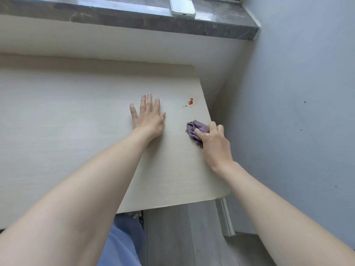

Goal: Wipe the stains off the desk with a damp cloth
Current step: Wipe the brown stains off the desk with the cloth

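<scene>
While bunching the purple cloth (196,129) into a wad, holds right hand (213,139) curled round it, thumb across the top, knuckles up. Prob. so pressure goes thru a thick pad, not one thin layer. Rests cloth on the surface (76,112) near the right edge, just short of the orange-red stain (190,101) & its small specks, not touching them yet. Can't tell from here if damp.

Lays left hand (148,117) flat, palm down, fingers straight & spread, gripping nothing, to the left of stain & apart from it. Looks like bracing body wt while leaning fwd, w/o blocking the wipe path.

Step, by judgement: approach only, mark not yet wiped. Next prob. needs a short push away from body w/ firm downward press, then rubbing back & forth. Risk: smearing the mark wider, or dragging it over the nearby edge.

Farther back, on grey stone sill (115,18): white phone (182,6), well apart from the work.
</scene>
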`<control>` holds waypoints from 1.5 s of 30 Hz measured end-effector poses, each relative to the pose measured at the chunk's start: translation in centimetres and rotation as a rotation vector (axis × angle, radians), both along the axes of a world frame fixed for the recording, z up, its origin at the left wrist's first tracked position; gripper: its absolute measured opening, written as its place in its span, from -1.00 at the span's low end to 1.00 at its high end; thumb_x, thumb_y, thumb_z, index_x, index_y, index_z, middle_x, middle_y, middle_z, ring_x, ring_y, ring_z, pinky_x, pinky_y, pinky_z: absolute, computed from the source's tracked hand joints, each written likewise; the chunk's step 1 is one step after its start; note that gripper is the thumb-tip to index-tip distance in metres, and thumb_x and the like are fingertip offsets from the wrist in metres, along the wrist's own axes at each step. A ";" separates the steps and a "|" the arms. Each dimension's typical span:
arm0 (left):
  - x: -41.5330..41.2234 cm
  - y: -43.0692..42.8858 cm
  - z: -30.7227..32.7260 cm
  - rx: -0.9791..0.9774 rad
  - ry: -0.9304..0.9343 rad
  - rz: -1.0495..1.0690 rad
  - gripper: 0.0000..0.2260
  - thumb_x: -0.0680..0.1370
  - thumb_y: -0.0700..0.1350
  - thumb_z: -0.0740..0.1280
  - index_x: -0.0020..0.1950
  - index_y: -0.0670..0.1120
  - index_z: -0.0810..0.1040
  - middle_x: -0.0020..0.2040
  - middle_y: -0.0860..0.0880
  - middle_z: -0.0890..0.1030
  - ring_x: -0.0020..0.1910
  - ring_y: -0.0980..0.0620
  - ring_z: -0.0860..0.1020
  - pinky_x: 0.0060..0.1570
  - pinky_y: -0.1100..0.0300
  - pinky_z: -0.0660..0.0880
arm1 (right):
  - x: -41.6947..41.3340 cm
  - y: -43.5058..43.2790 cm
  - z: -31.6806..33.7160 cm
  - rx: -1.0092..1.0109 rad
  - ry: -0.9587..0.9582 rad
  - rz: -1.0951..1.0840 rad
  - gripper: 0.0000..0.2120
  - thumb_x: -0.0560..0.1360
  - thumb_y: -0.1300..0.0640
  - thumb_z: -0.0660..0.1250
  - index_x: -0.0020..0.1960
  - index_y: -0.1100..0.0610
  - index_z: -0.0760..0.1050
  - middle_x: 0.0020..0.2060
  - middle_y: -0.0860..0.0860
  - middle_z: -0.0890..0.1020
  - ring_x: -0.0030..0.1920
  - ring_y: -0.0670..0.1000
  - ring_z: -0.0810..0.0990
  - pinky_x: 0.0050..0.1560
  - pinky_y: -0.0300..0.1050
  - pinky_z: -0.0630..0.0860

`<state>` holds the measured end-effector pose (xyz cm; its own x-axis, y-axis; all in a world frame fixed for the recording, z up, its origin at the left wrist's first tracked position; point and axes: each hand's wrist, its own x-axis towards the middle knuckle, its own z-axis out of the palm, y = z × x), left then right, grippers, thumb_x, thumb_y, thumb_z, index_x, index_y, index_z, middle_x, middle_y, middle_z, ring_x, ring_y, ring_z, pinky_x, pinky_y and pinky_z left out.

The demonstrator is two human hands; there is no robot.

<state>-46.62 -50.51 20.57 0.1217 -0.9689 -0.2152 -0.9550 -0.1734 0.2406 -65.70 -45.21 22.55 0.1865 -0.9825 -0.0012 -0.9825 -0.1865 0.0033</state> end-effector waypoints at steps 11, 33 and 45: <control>0.7 -2.2 0.0 0.156 0.069 0.025 -0.47 0.63 0.14 -0.12 0.54 0.04 -0.24 0.53 0.04 -0.33 0.50 0.05 -0.34 0.38 -0.25 -0.32 | 0.4 -3.1 -0.2 -0.005 -0.085 0.023 -0.65 0.54 0.26 0.19 0.27 0.00 0.46 0.10 0.07 0.33 0.15 0.10 0.29 -0.25 -0.14 0.33; 1.0 -2.5 0.2 0.197 0.114 0.037 -0.46 0.63 0.14 -0.10 0.54 0.06 -0.24 0.52 0.05 -0.34 0.49 0.07 -0.36 0.37 -0.24 -0.33 | 2.5 -6.4 -0.5 0.025 -0.185 0.138 -0.67 0.52 0.21 0.27 0.26 0.00 0.49 0.09 0.07 0.35 0.17 0.11 0.32 -0.12 -0.10 0.44; 1.2 -2.9 0.5 0.235 0.131 0.026 -0.47 0.63 0.11 -0.09 0.53 0.06 -0.25 0.52 0.04 -0.34 0.49 0.06 -0.35 0.37 -0.25 -0.32 | 2.4 -8.2 -0.9 0.022 -0.228 0.192 -0.63 0.51 0.18 0.33 0.29 -0.07 0.49 0.08 0.06 0.37 0.15 0.11 0.33 -0.07 0.00 0.51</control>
